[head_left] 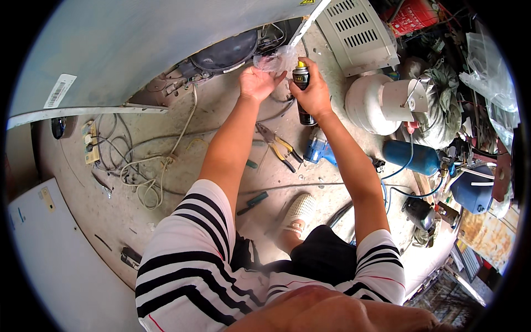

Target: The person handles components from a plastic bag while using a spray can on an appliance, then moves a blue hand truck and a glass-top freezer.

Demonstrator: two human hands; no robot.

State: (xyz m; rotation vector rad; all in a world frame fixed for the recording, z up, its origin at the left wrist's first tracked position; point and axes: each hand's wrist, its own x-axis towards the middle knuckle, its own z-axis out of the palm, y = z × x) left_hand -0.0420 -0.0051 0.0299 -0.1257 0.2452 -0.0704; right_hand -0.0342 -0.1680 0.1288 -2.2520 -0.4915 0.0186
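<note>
Your right hand point(315, 94) clasps the spray can point(301, 78); hold it upright, steady the plastic point(278, 60) left of it; whether your left hand point(258, 83) grips that is unclear

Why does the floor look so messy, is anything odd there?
Yes: the pale cord lies in tangled loops on the floor, left of the person's arms, instead of neatly coiled. The pliers lie there too, handles spread apart. The spray can in the right hand looks fine.
</note>
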